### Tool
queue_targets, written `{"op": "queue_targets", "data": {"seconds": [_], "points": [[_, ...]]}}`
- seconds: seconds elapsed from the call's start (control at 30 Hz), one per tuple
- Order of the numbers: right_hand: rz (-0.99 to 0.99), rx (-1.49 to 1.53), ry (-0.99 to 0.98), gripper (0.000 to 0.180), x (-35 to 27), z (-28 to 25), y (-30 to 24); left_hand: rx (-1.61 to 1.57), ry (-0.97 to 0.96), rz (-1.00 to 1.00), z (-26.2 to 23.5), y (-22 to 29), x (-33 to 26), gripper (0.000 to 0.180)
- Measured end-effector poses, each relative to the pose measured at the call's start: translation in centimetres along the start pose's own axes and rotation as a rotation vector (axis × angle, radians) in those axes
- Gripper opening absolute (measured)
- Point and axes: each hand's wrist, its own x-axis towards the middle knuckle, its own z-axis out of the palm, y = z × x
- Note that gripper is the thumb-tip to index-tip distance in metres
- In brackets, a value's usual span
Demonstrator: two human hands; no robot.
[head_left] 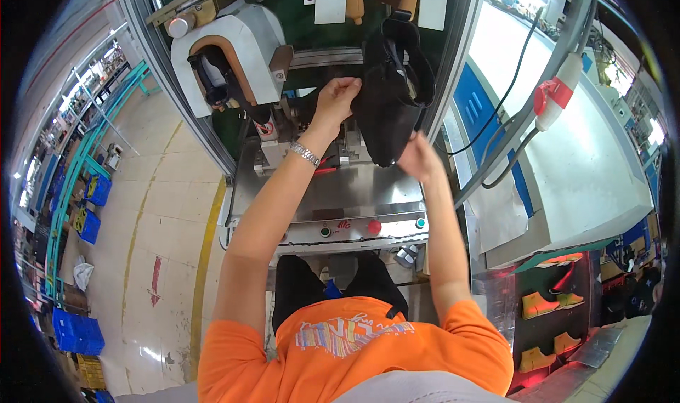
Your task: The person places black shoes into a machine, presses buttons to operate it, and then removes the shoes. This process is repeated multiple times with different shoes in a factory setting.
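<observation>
Both hands at a black boot over the steel worktop

The left hand (336,103) reaches up and inward from the lower left, its forearm slanting toward the upper right and a silver bracelet watch (306,154) around the wrist. Its fingers (345,82) are bent and drawn nearly together, pinching the left edge of the black boot (382,102) about midway along its length.

The right hand (421,161) comes up from the lower right on a steeper forearm that leans inward toward the top. It is at the boot's lower right side, close to the toe, and sits nearer the person than the left hand does. Part of it lies hidden behind the boot, so how wide its fingers are spread, and whether they grip, I cannot tell.

The boot is between the two hands, toe pointing toward the person and open collar at the far end, in front of the machine's right side. Below it is the steel worktop (354,190), edged by a front panel (297,234) with a red button (374,226) and green ones.

To the left of the left hand, a white housing (249,38) with a brown lining (234,61) has another black shoe piece (212,81) within its arch.
</observation>
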Motion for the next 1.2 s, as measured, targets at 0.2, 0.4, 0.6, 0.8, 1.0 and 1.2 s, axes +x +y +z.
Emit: {"op": "queue_targets", "data": {"seconds": [0.2, 0.4, 0.6, 0.8, 1.0, 1.2], "points": [[-0.066, 0.299, 0.184, 0.041, -0.1, 2.2, 5.6, 0.425, 0.415, 0.800, 0.3, -0.6, -2.6, 0.024], [-0.168, 0.357, 0.087, 0.035, 3.2, 0.7, 6.1, 0.969, -0.072, 1.066, 4.6, 5.2, -12.6, 0.044], [0.003, 0.167, 0.265, 0.036, 7.4, -2.1, 2.8, 1.400, -0.040, 0.886, 3.9, 2.4, -12.1, 0.049], [-0.033, 0.199, 0.312, 0.036, 8.7, -3.1, 5.2, 1.205, 0.060, 1.021, 3.6, 0.2, -9.9, 0.041], [-0.047, 0.216, 0.346, 0.036, 7.9, -3.4, 6.3, 0.946, 0.168, 1.173, 2.9, -2.2, -7.4, 0.033], [-0.057, 0.206, 0.376, 0.035, 7.9, -3.5, 5.7, 0.976, 0.303, 1.228, 4.0, -3.4, -7.7, 0.034]]}}
